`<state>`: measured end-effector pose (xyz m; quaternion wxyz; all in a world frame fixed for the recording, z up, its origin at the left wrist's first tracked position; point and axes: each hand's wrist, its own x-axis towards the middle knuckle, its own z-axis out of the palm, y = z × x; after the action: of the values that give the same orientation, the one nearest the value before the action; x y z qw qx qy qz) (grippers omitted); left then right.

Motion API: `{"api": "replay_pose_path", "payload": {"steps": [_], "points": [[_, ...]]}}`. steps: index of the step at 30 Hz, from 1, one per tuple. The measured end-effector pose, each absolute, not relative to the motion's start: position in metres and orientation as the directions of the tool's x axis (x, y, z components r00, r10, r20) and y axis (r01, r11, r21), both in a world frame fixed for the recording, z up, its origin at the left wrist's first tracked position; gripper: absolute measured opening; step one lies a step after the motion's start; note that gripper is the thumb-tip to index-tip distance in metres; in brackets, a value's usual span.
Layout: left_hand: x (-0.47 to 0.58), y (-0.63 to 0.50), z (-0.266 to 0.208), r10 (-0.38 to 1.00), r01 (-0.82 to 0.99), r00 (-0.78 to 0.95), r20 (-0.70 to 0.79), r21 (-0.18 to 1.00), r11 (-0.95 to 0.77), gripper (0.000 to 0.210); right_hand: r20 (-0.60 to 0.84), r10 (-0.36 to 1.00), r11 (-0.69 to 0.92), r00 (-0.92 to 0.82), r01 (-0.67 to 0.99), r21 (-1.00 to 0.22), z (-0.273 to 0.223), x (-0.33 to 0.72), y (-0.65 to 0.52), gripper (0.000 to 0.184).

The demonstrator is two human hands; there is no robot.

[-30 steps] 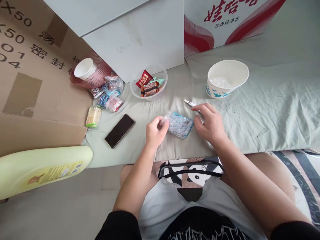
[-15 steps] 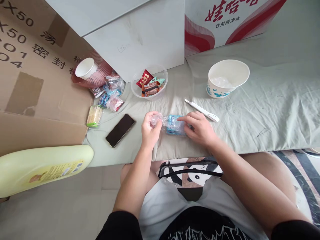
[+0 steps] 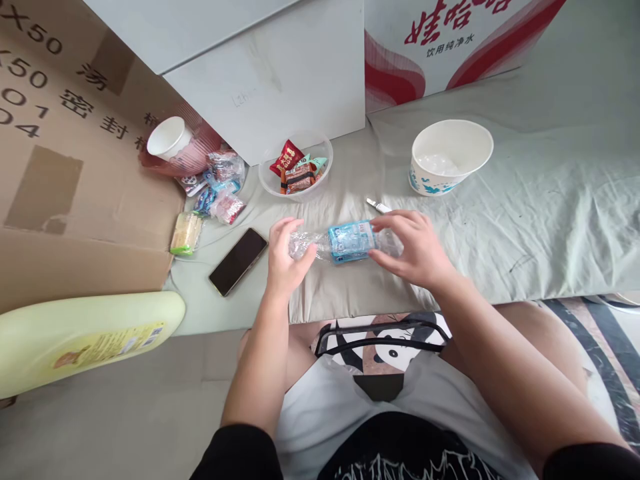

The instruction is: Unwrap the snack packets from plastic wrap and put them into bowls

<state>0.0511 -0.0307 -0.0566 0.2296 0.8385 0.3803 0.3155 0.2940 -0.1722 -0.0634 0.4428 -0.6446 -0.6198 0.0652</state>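
Observation:
A blue packet (image 3: 351,241) in crumpled clear plastic wrap (image 3: 311,245) lies on the cloth in front of me. My left hand (image 3: 286,259) is open at the wrap's left end, thumb and fingers apart around it. At the other end, my right hand (image 3: 413,248) is also open, its fingers spread over the wrap and the packet's right edge. Just behind the right hand lies a white utility knife (image 3: 377,205), most of its handle hidden by that hand.
Behind stand a clear bowl (image 3: 265,185) of wrapped snacks and a paper tub (image 3: 420,177) with clear plastic inside. At left are a phone (image 3: 239,261), small snack packets (image 3: 227,207), paper cups (image 3: 170,139), a cardboard box (image 3: 115,227) and a yellow-green bottle (image 3: 165,310). White boxes (image 3: 300,87) stand behind.
Both hands have opened and moved apart, the left from its pinch on the wrap, the right off the packet's top. More of the blue packet shows, and the right hand covers more of the knife.

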Motion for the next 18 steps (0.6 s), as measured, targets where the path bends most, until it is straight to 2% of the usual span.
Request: {"api": "replay_pose_path", "payload": {"steps": [2, 3, 6, 7, 9, 12, 15, 18], "points": [[0.046, -0.033, -0.056, 0.728, 0.504, 0.59, 0.349, 0.546, -0.67, 0.047, 0.464, 0.874, 0.175, 0.143, 0.799, -0.575, -0.067, 0.292, -0.171, 0.011], [0.043, -0.034, -0.056, 0.712, 0.508, 0.612, 0.345, 0.518, -0.688, 0.042, 0.472, 0.872, 0.179, 0.131, 0.811, -0.557, -0.069, 0.292, -0.17, 0.014], [0.036, -0.039, -0.057, 0.698, 0.527, 0.616, 0.364, 0.468, -0.709, 0.013, 0.54, 0.823, 0.196, 0.177, 0.803, -0.563, -0.069, 0.293, -0.17, 0.015], [0.035, -0.042, -0.057, 0.7, 0.54, 0.602, 0.384, 0.45, -0.711, 0.01, 0.578, 0.792, 0.208, 0.199, 0.801, -0.562, -0.067, 0.293, -0.17, 0.013], [0.034, -0.05, -0.054, 0.685, 0.556, 0.568, 0.457, 0.4, -0.728, 0.012, 0.659, 0.721, 0.246, 0.213, 0.81, -0.532, -0.061, 0.291, -0.172, 0.011], [0.035, -0.066, -0.044, 0.592, 0.533, 0.526, 0.61, 0.306, -0.789, 0.011, 0.72, 0.681, 0.344, 0.133, 0.81, -0.475, -0.049, 0.282, -0.177, 0.014], [0.035, -0.078, -0.032, 0.503, 0.437, 0.569, 0.651, 0.279, -0.855, 0.01, 0.642, 0.766, 0.385, 0.024, 0.783, -0.488, -0.044, 0.272, -0.182, 0.019], [0.034, -0.08, -0.026, 0.481, 0.288, 0.683, 0.549, 0.403, -0.869, 0.01, 0.472, 0.881, 0.317, -0.029, 0.778, -0.543, -0.047, 0.269, -0.186, 0.027]]}}
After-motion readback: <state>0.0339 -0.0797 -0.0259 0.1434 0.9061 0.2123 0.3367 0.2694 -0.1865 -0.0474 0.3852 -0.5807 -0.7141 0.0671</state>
